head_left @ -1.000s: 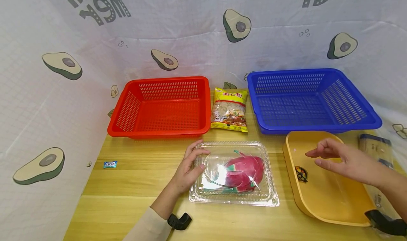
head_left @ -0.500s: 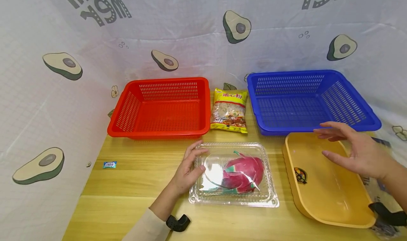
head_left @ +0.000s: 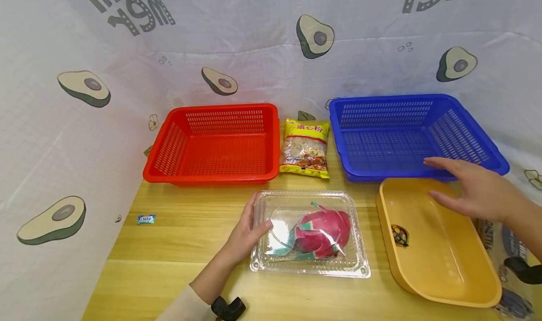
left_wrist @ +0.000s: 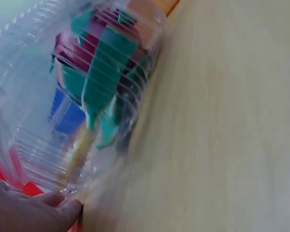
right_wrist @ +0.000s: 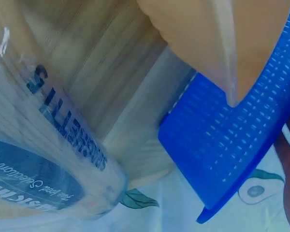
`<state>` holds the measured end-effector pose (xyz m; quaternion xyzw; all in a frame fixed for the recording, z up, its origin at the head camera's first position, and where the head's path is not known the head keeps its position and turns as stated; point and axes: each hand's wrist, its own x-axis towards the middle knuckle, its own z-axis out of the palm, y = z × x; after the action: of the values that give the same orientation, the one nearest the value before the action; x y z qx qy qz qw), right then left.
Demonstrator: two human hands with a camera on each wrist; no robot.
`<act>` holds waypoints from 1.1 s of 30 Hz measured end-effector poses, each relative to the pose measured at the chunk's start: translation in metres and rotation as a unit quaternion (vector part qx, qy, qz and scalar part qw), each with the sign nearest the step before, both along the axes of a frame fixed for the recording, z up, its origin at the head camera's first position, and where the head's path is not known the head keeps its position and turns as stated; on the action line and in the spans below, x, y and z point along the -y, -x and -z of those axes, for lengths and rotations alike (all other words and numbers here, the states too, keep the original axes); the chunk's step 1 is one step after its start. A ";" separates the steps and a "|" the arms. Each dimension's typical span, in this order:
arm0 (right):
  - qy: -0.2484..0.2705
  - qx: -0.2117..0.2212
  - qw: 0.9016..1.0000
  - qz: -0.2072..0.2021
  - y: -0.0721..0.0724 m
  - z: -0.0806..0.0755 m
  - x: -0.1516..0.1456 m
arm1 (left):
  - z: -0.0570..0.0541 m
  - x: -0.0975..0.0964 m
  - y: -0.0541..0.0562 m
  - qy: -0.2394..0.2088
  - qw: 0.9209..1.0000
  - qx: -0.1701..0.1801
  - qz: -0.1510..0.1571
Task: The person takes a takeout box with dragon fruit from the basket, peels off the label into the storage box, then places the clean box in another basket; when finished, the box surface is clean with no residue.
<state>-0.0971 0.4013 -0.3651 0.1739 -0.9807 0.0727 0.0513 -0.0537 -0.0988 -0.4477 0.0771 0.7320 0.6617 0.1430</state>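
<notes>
A clear plastic clamshell box (head_left: pixel 292 269) lies on the table, with a pink, green-tipped dragon fruit (head_left: pixel 323 234) inside it. My left hand (head_left: pixel 243 236) grips the box's left edge, thumb on the lid and fingers down along the side. In the left wrist view, that hand (left_wrist: pixel 38 212) shows at the box's corner, and the dragon fruit's green leaves (left_wrist: pixel 106 72) press close to the ribbed wall. My right hand (head_left: pixel 478 189) hovers over the far right part of the yellow tray (head_left: pixel 436 245), thumb and fingers spread apart and holding nothing.
A red basket (head_left: pixel 211 177) and a blue basket (head_left: pixel 351 165) stand at the back, with a yellow bag of macaroni (head_left: pixel 305 147) between them. Right of the tray lies a clear pack of spaghetti (right_wrist: pixel 53 159). A small blue wrapped sweet (head_left: pixel 146 219) is at the left.
My left fingers have slid from the lid down to the box's left side, the thumb staying on top. My right hand has risen away over the tray and opened wider.
</notes>
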 end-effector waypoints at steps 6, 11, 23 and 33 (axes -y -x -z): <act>-0.022 0.006 0.999 -0.026 0.006 0.003 -0.001 | -0.004 -0.008 -0.008 -0.060 0.997 0.051 -0.022; -0.009 -0.036 0.996 -0.084 0.013 0.006 -0.004 | -0.010 -0.014 -0.014 -0.079 0.993 0.057 -0.063; -0.025 -0.010 0.998 -0.064 0.019 0.014 -0.005 | -0.022 -0.012 -0.018 -0.104 0.988 0.068 -0.096; -0.007 -0.015 0.998 -0.066 0.021 0.017 -0.007 | -0.030 -0.002 -0.022 -0.103 0.987 0.048 -0.113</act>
<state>-0.1178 0.4087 -0.3824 0.2392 -0.9668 0.0665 0.0603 -0.0317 -0.0965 -0.4173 -0.0238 0.6558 0.7487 0.0934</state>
